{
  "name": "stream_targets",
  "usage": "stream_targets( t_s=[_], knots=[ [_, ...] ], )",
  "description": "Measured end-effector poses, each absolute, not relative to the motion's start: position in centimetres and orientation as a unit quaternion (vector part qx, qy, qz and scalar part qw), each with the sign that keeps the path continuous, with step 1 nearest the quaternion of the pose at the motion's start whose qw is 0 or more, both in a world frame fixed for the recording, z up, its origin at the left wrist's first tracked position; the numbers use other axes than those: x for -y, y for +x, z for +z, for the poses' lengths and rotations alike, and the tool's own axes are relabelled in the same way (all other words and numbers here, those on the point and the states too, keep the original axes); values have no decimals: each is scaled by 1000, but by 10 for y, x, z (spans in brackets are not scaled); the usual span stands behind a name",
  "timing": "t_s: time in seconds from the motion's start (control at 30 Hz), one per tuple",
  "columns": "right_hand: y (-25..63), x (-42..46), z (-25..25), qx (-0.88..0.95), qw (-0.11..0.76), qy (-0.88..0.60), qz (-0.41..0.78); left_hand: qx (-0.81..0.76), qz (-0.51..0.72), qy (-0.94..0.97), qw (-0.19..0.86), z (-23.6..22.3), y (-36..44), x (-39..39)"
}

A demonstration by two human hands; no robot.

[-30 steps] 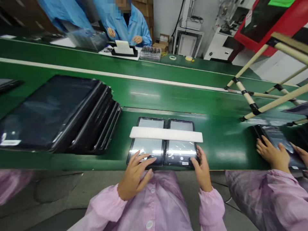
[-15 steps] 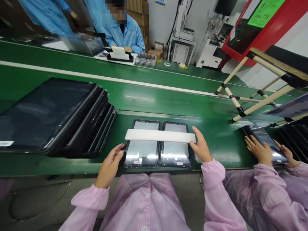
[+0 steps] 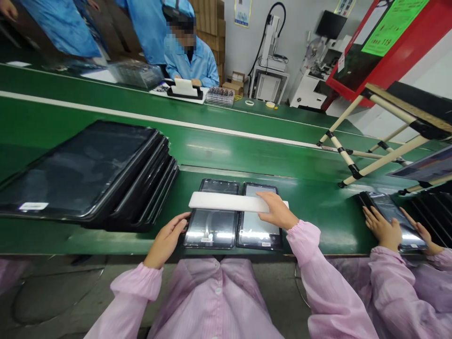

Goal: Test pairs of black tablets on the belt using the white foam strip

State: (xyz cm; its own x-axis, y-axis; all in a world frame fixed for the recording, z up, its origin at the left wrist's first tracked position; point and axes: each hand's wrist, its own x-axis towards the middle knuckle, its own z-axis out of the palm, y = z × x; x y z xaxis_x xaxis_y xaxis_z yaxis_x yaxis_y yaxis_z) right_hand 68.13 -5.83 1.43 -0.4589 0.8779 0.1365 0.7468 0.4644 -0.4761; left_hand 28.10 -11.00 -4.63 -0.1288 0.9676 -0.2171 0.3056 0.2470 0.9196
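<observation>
Two dark tablet-like panels lie side by side on the green bench in front of me, the left panel (image 3: 212, 226) and the right panel (image 3: 259, 228). A long white foam strip (image 3: 226, 201) lies across both. My right hand (image 3: 277, 211) rests on the strip's right end, fingers laid over it. At the left panel's outer edge, my left hand (image 3: 168, 235) touches the frame with fingers apart. Both my sleeves are pink.
A fanned stack of dark panels (image 3: 88, 174) fills the bench to my left. A co-worker's hands (image 3: 383, 228) in pink sleeves press on another panel (image 3: 395, 216) at right. Beyond the green conveyor (image 3: 212, 136) sits a person in blue. A pipe rack (image 3: 374, 141) stands at right.
My right hand moved from the right panel's near corner up onto the foam strip's right end. My left hand slid off the left panel's screen to its left edge.
</observation>
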Motion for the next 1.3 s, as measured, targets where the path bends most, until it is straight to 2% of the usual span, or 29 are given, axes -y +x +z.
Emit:
stream_targets(
  t_s=[0.27, 0.43, 0.5, 0.7, 0.83, 0.97, 1.13, 1.2, 1.3],
  knots=[
    [675, 56, 9, 843, 174, -476, 179, -650, 378, 500, 430, -48, 283, 113],
    [671, 62, 18, 835, 206, -479, 175, -659, 364, 501, 427, -52, 280, 111],
    [676, 76, 25, 812, 249, -503, 158, -655, 370, 502, 428, -53, 280, 109],
    [722, 164, 15, 586, 481, -633, 156, -604, 363, 537, 464, -66, 299, 97],
    [745, 239, -13, 474, 530, -681, 176, -555, 347, 577, 489, -85, 346, 79],
    [737, 286, -19, 387, 585, -690, 178, -456, 333, 621, 544, -84, 442, 74],
    [690, 279, -10, 331, 664, -611, 278, -327, 271, 562, 710, -61, 548, 98],
    [668, 261, -17, 294, 676, -575, 354, -325, 279, 511, 746, -60, 555, 106],
    [644, 220, -35, 241, 652, -546, 468, -381, 364, 442, 727, -70, 520, 112]
  ],
)
